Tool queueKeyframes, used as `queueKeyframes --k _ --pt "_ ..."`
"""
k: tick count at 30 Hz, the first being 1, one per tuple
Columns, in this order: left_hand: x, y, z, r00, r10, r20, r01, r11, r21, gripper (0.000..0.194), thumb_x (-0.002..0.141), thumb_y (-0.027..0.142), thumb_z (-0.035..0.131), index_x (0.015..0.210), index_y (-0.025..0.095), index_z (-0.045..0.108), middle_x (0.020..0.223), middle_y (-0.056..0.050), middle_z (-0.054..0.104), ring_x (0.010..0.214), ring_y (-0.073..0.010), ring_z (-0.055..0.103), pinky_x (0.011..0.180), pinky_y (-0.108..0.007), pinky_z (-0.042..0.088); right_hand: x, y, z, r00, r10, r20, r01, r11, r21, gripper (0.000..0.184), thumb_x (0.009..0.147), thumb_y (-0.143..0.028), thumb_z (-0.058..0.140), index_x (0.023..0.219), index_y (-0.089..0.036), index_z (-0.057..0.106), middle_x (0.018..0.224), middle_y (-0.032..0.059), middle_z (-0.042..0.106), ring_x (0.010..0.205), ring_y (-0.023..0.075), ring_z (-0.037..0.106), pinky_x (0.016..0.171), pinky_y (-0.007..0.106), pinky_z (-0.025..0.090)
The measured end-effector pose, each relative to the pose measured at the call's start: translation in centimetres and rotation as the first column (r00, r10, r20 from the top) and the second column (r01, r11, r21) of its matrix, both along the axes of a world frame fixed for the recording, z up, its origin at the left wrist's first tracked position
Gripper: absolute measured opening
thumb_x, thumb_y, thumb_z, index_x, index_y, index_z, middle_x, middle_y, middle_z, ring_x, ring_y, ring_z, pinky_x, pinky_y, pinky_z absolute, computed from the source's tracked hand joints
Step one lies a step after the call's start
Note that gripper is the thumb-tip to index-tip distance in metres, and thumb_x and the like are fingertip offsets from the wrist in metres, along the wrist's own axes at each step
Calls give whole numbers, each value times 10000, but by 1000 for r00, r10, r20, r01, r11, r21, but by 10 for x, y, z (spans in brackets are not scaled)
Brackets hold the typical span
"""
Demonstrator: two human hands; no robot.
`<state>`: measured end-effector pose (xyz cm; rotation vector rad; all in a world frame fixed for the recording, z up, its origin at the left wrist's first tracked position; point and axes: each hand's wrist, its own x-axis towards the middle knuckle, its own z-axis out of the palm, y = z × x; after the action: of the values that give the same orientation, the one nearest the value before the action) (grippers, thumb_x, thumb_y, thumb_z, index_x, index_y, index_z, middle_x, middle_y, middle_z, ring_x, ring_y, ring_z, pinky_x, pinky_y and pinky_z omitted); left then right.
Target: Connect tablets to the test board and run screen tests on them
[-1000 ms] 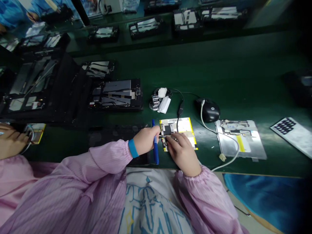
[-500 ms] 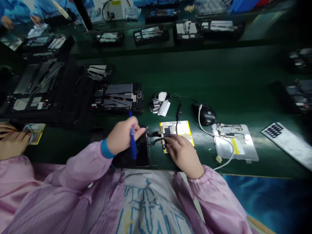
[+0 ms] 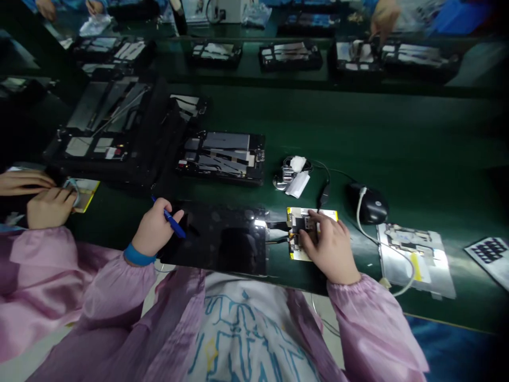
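My left hand, with a blue wristband, is closed around a blue pen-shaped tool. It is at the left end of a glossy black screen panel that lies flat near the table's front edge. Two dark flat cables run from the panel's right edge to a small circuit board on a white, yellow-edged battery pack. My right hand rests on this pack, thumb and index finger apart, covering much of it. A black cable leads down to the pack.
Beyond the panel sits an opened tablet body, with stacked ones to its left. A black mouse, a metal plate with a board and a bundled cable lie to the right. A co-worker's hands work at the left.
My left hand has moved from over the screen's right part to its left end, uncovering the panel. My right hand stays at the battery pack, thumb now spread. The whole view has shifted.
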<state>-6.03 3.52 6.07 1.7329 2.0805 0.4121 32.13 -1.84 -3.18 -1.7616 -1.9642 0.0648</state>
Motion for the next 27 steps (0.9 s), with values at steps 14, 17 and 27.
queueKeyframes --k 14,17,27 --pt "-9 18 -30 739 -15 673 -103 985 136 267 744 339 597 693 204 373 631 47 416 599 -113 441 621 -243 385 -99 -23 66 819 571 -53 -572 820 -16 402 876 -384 557 1258 -260 549 1435 113 437 1396 362 258 1072 659 245" --pt "-9 20 -40 660 -43 750 -87 987 133 296 751 341 610 697 205 353 649 42 468 623 -114 483 626 -242 402 -118 -18 67 706 707 28 -697 701 -150 354 850 -426 601 1180 -300 623 1473 61 396 1405 386 217 1057 719 182" --pt "-9 15 -47 639 -85 765 -68 984 166 301 777 357 593 687 198 353 674 29 507 668 -116 503 663 -250 400 -128 6 77 801 587 117 -587 809 -35 497 865 -494 549 1266 -203 528 1485 140 352 1406 403 188 1063 690 202"
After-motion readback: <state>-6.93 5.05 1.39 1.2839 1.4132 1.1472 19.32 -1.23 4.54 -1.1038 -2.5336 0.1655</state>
